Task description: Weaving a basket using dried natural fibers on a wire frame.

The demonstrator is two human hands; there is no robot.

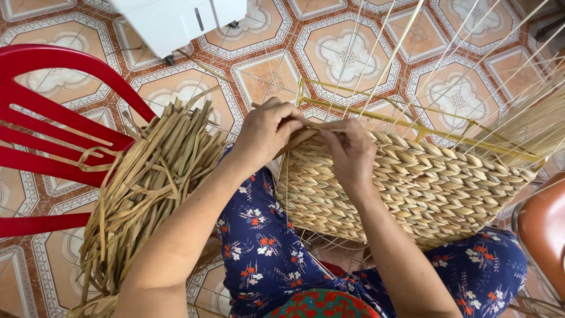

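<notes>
Two hands at work over one half-woven basket (424,188), lying tipped on its side across the lap. Woven wall of plump braided straw rows, bare wire frame (412,126) running along its top edge with thin uprights fanning away from it. Likely light for its bulk, stiff where the frame runs, yielding and a little springy across the woven rows; best held by the woven rim or the frame bar, not by the thin uprights, which look easy to bend.

Left of the basket, a loose bundle of dried flat straw strands (147,188), draped over the knee down to the patterned tiled floor (347,53). Beyond the bundle, further left of the basket, a red plastic chair (53,129). Above the basket toward the top left, a white machine body (176,20). At the basket's right end, an orange-brown seat edge (544,229).

On the basket's top rim, left hand (268,132) closed narrowly, pinching a straw strand (294,138) between thumb and fingers. Just beside it, touching the rim, right hand (350,150), fingers curled tight on the same strand where it meets the last woven row. Strand itself soft, fibrous, pliable, probably prone to fraying or splitting if pulled hard.
</notes>
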